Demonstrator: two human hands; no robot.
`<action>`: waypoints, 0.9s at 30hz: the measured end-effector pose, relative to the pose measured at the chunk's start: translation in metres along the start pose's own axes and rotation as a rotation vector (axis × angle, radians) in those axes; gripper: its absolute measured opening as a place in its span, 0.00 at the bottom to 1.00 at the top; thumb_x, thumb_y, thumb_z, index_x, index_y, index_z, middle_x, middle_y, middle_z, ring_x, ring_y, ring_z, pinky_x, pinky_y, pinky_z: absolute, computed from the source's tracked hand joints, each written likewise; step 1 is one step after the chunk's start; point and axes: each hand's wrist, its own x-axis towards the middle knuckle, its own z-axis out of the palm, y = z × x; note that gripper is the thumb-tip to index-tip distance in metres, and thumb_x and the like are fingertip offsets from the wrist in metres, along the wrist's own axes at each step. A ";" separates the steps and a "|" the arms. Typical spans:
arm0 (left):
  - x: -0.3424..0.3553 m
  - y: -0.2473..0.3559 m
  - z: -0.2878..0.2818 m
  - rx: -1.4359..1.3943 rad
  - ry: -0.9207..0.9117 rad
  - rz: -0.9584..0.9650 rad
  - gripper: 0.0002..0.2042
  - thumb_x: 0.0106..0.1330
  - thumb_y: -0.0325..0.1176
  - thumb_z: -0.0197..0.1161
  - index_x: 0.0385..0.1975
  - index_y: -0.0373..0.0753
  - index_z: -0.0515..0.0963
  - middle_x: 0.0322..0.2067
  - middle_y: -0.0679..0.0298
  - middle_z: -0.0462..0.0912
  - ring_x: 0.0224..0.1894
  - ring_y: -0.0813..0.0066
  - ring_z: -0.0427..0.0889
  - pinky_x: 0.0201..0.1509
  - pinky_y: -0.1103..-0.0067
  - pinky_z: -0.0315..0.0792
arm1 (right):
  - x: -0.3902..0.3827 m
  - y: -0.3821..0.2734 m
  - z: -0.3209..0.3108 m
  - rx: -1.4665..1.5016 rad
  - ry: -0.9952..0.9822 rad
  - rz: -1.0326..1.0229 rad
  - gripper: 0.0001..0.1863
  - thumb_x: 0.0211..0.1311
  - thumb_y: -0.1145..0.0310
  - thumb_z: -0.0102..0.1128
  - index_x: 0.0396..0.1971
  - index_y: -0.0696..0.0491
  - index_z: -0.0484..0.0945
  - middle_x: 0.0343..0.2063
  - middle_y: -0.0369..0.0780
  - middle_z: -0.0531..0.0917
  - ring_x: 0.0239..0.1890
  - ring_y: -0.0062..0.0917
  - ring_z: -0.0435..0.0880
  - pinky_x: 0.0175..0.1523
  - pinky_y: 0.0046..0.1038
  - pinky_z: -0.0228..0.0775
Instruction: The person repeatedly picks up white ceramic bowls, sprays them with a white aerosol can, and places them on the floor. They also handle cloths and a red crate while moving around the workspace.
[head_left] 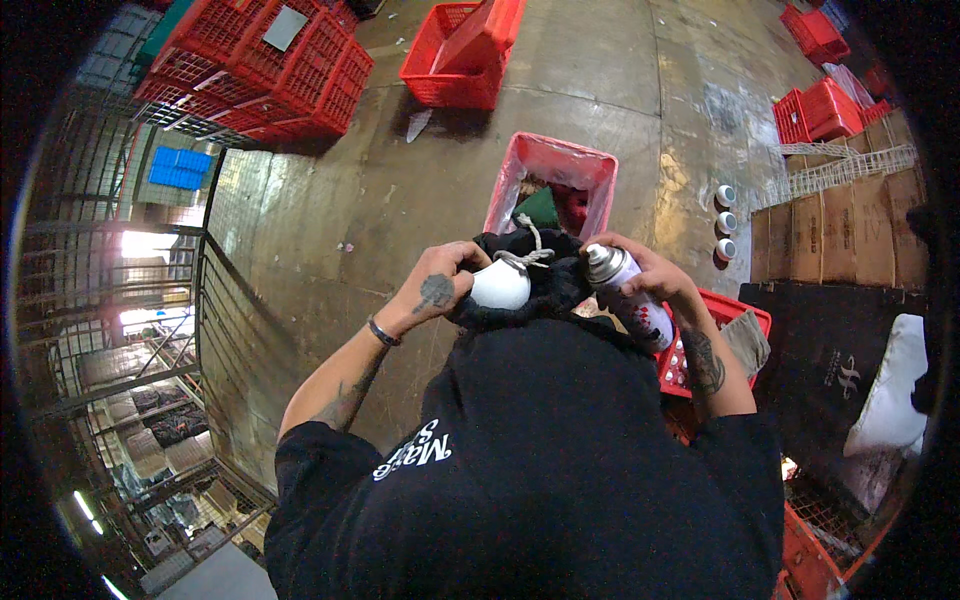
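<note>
In the head view, a white rounded object with a knotted pale rope over it sits in dark cloth at my body. My left hand grips at its left edge, fingers curled; whether on the white object or the cloth around it is hard to tell. My right hand holds a white spray can with a silver top and white nozzle, tilted toward the white object, just right of the dark cloth.
Ahead stands a lined red crate. Another is at my right, by cardboard boxes. Three small white round containers line the floor at right. Stacked red crates stand back left, beside metal mesh fencing.
</note>
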 end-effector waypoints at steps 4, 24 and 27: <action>-0.002 -0.008 0.014 0.126 0.554 0.120 0.09 0.51 0.23 0.52 0.30 0.31 0.77 0.30 0.55 0.82 0.32 0.65 0.82 0.40 0.76 0.75 | -0.012 0.002 0.007 0.202 0.028 0.030 0.47 0.37 0.63 0.77 0.63 0.54 0.67 0.53 0.38 0.74 0.54 0.27 0.76 0.62 0.28 0.66; -0.004 -0.042 0.039 0.646 0.306 0.484 0.08 0.44 0.27 0.66 0.27 0.40 0.81 0.38 0.57 0.79 0.41 0.57 0.80 0.44 0.66 0.75 | 0.032 -0.016 0.044 0.307 -0.088 -0.164 0.50 0.28 0.62 0.75 0.60 0.58 0.67 0.53 0.40 0.76 0.53 0.27 0.79 0.60 0.27 0.69; -0.008 -0.028 0.068 0.886 0.214 0.261 0.12 0.45 0.33 0.68 0.31 0.38 0.82 0.35 0.56 0.76 0.43 0.58 0.76 0.42 0.64 0.73 | 0.033 -0.015 0.053 0.292 -0.129 -0.148 0.49 0.30 0.63 0.77 0.60 0.59 0.67 0.52 0.40 0.76 0.53 0.27 0.78 0.60 0.26 0.68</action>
